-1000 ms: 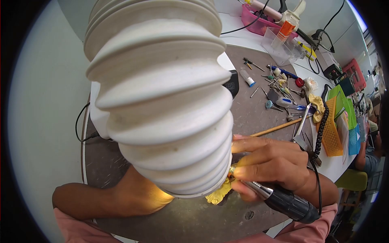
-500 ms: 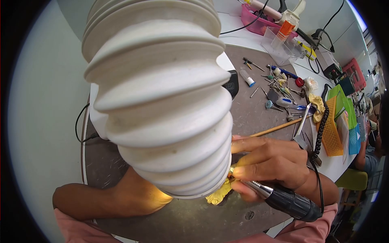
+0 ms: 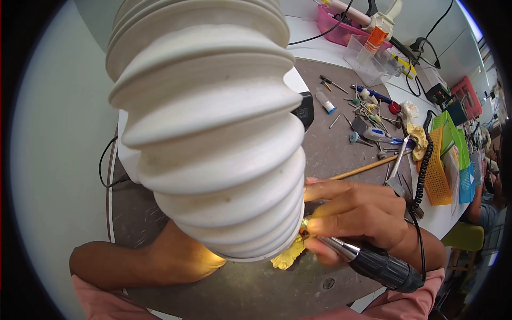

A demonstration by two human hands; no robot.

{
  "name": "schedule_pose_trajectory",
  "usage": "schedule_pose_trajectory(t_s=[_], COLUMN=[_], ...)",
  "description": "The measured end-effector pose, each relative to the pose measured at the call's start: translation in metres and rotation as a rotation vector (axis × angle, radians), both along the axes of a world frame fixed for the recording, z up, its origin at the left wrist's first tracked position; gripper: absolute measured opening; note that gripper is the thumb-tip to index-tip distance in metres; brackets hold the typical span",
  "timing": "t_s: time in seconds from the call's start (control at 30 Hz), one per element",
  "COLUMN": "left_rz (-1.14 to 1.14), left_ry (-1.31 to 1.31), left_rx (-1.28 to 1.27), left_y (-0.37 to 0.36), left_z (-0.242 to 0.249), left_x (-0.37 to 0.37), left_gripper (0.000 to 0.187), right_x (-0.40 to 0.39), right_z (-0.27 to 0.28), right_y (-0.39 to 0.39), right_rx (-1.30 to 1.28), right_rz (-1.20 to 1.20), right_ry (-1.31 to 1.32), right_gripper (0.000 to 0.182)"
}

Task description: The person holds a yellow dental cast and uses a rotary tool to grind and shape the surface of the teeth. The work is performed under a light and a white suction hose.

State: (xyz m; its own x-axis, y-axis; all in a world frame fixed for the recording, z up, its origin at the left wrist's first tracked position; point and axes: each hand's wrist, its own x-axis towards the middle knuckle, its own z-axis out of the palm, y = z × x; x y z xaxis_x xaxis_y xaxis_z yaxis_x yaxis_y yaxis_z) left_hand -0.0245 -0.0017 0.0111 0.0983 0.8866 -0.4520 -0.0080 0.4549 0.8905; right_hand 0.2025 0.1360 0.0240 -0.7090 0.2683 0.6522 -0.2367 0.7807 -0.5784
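My right hand [image 3: 362, 210] is closed around a black and silver rotary handpiece [image 3: 381, 264], its tip pointing left. Beside the fingertips lies a lit yellow piece [image 3: 288, 256] with a rough edge, like a plaster cast; only part of it shows. A large white corrugated hose [image 3: 213, 144] hangs in front and covers much of the work. Behind its mouth, my left hand [image 3: 194, 261] shows only near the wrist and heel, in yellow light. Its fingers are hidden, so whatever they touch cannot be seen.
On the grey-brown bench mat [image 3: 325, 138] lie scattered burs [image 3: 373, 114], a wooden stick [image 3: 368, 166] and a small blue-capped vial [image 3: 325, 102]. A coiled black cord [image 3: 424, 170] runs beside an orange basket [image 3: 440, 170]. Farther back stand a clear box [image 3: 368, 61] and a pink basin [image 3: 333, 29]. Another person's sleeve [image 3: 486, 209] shows at far right.
Almost nothing differs. The hose appears shifted very slightly left, and the right hand and handpiece keep nearly the same place.
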Motion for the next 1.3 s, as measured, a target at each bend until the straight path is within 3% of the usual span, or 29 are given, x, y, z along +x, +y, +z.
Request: schedule_pose_trajectory(t_s=[0.4,0.67,0.77,0.87,1.0,1.17,1.3], left_rz=[-0.046,-0.127,-0.084,-0.106,-0.191,-0.079,-0.065], left_ry=[-0.052,0.087,0.005,0.107,0.178,-0.015,-0.008], left_rx=[-0.061,0.058,-0.076,-0.004,0.080,-0.074,-0.062], left_y=[-0.002,-0.003,-0.001,-0.005,-0.008,-0.010,-0.009], left_z=[-0.015,-0.051,-0.017,-0.006,-0.011,-0.031,-0.028], left_x=[0.001,0.003,0.003,0.002,-0.005,-0.005,-0.005], left_gripper=[0.033,0.034,0.033,0.032,0.032,0.030,0.030], right_x=[0.000,0.001,0.001,0.002,0.001,0.000,0.000], right_z=[0.001,0.002,0.000,0.002,-0.001,-0.002,-0.001], right_y=[-0.002,-0.001,-0.002,-0.001,-0.001,-0.001,0.000], right_rx=[0.015,0.021,0.008,0.025,0.029,0.031,-0.014], right_rz=[0.010,0.019,-0.005,0.002,-0.012,0.004,-0.002], right_ry=[0.000,-0.005,0.017,-0.014,0.013,0.021,0.016], right_gripper=[0.019,0.020,0.019,0.019,0.019,0.019,0.017])
